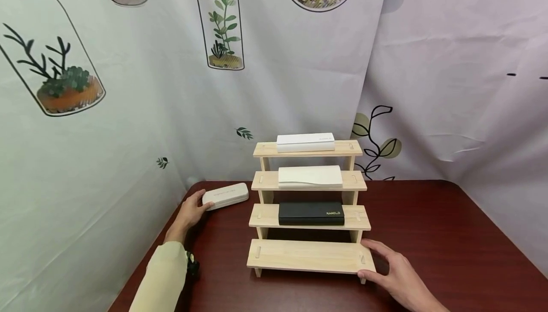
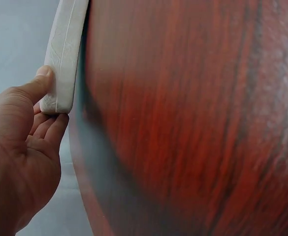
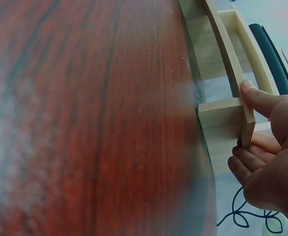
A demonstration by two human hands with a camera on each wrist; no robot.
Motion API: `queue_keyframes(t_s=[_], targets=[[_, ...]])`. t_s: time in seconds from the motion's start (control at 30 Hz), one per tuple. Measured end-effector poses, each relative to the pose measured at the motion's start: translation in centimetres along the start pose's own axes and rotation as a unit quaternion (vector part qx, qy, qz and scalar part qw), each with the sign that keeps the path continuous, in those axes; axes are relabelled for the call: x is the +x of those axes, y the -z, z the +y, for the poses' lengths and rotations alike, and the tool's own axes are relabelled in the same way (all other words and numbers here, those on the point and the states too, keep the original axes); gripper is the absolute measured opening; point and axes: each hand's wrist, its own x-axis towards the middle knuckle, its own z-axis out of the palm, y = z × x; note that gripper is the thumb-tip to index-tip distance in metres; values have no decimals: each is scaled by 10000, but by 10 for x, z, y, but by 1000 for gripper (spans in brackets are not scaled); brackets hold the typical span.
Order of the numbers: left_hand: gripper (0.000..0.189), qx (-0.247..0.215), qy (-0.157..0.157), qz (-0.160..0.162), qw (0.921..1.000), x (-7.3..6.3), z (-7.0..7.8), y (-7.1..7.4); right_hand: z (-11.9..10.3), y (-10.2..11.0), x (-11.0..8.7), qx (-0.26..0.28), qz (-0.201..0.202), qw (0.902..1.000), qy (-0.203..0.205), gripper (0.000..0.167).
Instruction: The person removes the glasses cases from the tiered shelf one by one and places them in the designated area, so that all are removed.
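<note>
My left hand [image 1: 190, 211] grips the near left end of a white glasses case [image 1: 225, 196] at the table's back left corner. In the left wrist view, the thumb presses one face of the case and the fingers curl under its end. A wooden four-tier display stand [image 1: 306, 255] stands in the middle of the table. My right hand [image 1: 396, 274] pinches the right end of its lowest board, with the thumb at the front edge in the head view. The right wrist view shows that board [image 3: 227, 54] between thumb and fingers.
A white glasses case [image 1: 306, 142] lies on the top tier, another white case [image 1: 310, 177] on the second, and a black case [image 1: 311, 213] on the third. The dark red table [image 1: 428, 236] meets a plant-print curtain [image 1: 274, 88] behind and at both sides.
</note>
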Motion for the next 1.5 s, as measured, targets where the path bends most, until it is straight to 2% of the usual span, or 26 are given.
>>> queue_keyframes(t_s=[0.2,0.4,0.63,1.03,1.5], targets=[[69,234,173,-75,9995,1,-4,-3,0,0,1,36,-41,10000,-17,72],[67,383,204,-27,9991,4,-1,-1,-1,-1,1,21,-55,10000,-39,73],[67,388,453,-117,9981,8,3,-3,-2,2,2,16,-29,9998,-189,73],[66,462,553,-211,9972,12,4,-5,-1,1,1,97,-43,9998,-144,73],[57,766,625,39,9951,15,11,-6,-3,1,1,95,-12,9999,-116,73]])
